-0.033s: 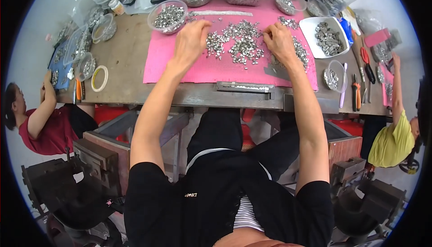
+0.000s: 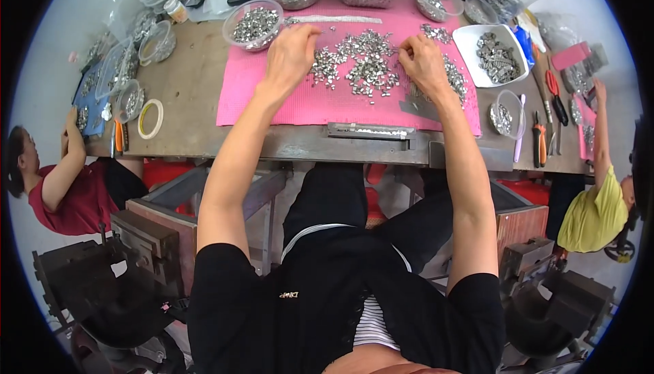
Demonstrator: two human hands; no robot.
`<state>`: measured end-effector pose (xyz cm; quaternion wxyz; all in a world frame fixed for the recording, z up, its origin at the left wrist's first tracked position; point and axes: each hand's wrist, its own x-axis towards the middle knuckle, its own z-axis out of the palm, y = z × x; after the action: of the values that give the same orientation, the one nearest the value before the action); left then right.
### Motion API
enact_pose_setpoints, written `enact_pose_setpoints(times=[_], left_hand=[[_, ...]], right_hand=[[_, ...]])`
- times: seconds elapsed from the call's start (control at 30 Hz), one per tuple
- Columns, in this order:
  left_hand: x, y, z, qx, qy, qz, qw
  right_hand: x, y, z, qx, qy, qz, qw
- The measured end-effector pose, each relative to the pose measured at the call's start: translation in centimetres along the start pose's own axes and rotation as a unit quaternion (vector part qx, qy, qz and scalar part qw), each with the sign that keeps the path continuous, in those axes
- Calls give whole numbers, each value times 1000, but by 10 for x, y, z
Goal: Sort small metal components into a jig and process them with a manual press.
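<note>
On the pink mat, a loose heap of small metal parts lies at centre. Left hand rests palm down at the heap's left edge, fingers together and curled onto the parts. Right hand sits at the heap's right edge, fingertips bunched, pinching parts. Round tub of parts stands just left of the mat's far corner.

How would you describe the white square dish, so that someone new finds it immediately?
Start at the pink mat on the workbench, where the right hand rests among loose small metal parts. Just past the mat's far right corner sits the white square dish, filled with metal pieces. Its neighbours are round, clear plastic tubs; it alone is white, opaque and square.
</note>
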<state>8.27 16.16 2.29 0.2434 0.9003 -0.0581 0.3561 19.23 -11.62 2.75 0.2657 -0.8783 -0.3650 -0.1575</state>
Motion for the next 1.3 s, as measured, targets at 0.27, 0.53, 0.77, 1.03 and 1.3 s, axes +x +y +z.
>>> enact_pose_setpoints(times=[0.27,0.53,0.77,1.03,1.3], left_hand=[[27,-24,33,160,-45,-8,986],[25,-7,14,24,-41,6,999],[-46,68,-32,-7,-208,85,974],[-52,59,-32,-43,-210,93,972],[-58,63,-35,-27,-174,107,978]], right_hand=[[-66,-56,-50,199,-36,131,971],[-79,-43,-39,76,-67,25,995],[-79,-46,-42,64,-90,35,993],[-99,-68,-57,207,-48,94,973],[-130,-90,-36,214,64,41,974]])
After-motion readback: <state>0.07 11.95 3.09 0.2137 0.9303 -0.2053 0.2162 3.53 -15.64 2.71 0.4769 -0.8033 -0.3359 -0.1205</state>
